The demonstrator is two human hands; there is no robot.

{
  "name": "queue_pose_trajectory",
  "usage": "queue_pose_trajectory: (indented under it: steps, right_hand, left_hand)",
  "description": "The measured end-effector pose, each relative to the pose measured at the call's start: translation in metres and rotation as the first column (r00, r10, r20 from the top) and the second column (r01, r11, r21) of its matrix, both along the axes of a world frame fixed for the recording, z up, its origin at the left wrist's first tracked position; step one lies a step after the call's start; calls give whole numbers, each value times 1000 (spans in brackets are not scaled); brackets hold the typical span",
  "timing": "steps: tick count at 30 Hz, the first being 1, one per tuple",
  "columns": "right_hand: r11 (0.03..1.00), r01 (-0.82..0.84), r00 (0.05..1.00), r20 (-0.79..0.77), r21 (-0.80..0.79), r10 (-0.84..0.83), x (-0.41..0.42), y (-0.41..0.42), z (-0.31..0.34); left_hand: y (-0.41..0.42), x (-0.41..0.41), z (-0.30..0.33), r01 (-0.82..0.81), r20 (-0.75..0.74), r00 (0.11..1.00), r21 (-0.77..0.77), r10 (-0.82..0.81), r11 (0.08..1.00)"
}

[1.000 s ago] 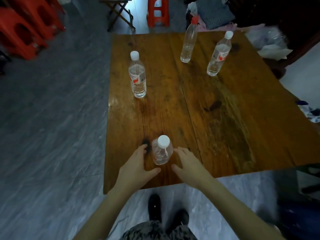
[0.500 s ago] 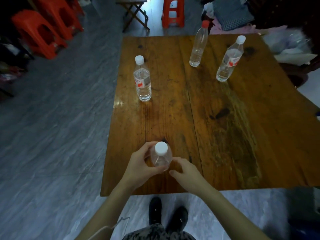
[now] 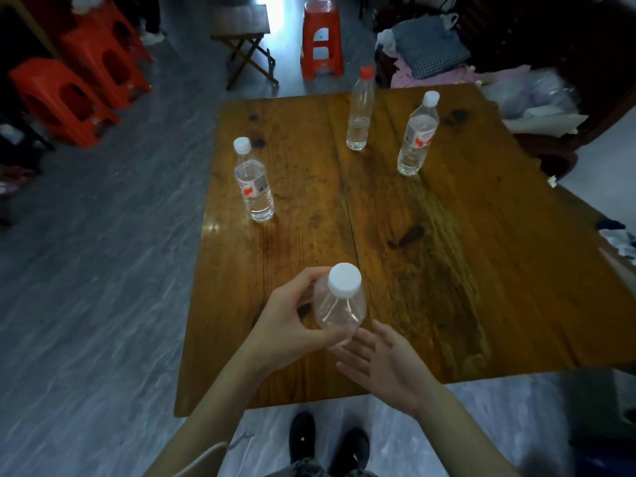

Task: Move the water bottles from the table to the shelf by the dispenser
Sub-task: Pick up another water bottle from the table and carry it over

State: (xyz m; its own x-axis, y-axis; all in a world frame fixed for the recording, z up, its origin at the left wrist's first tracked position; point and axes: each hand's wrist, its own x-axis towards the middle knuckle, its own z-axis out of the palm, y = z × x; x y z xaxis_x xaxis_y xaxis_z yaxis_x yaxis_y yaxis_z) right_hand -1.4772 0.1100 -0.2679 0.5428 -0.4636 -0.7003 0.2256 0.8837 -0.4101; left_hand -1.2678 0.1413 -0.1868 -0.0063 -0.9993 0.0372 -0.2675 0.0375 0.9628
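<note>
Worn wooden table [image 3: 447, 270] on a grey marbled floor [image 3: 86, 287]

Three bottles standing on it: white-capped bottle [image 3: 254, 182] near the left edge, red-capped bottle [image 3: 359, 111] and another white-capped one [image 3: 417, 136] at the far side.

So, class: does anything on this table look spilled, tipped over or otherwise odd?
Nothing looks spilled or toppled. The three far bottles stand upright; one has a red cap, the others white. The left hand holds the near bottle. The wooden table has dark stains, apparently dry.
</note>
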Motion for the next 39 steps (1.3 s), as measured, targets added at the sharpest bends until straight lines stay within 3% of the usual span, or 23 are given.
queue_pose_trajectory:
  steps: [14, 21, 25, 29, 39]
  right_hand:
    - [979, 204, 972, 112, 17, -204, -107, -4, 27]
    - [907, 419, 895, 183, -32, -407, -164, 25, 44]
    - [824, 562, 818, 196, -75, -541, -179, 48, 56]
    - [666, 740, 671, 154, -93, -725, -184, 75, 70]
    - [311, 950, 309, 74, 10, -948, -140, 172, 67]
  left_hand:
    - [-56, -112, 39, 312, 110, 944, -7, -310, 950]
    - [-81, -162, 56, 473, 122, 876, -29, -466, 881]
    - [-85, -197, 67, 624, 204, 772, -62, -602, 779]
    - [-87, -227, 82, 765, 233, 641, -117, -731, 633]
    - [-50, -255, 65, 957, 157, 287, -102, -945, 273]
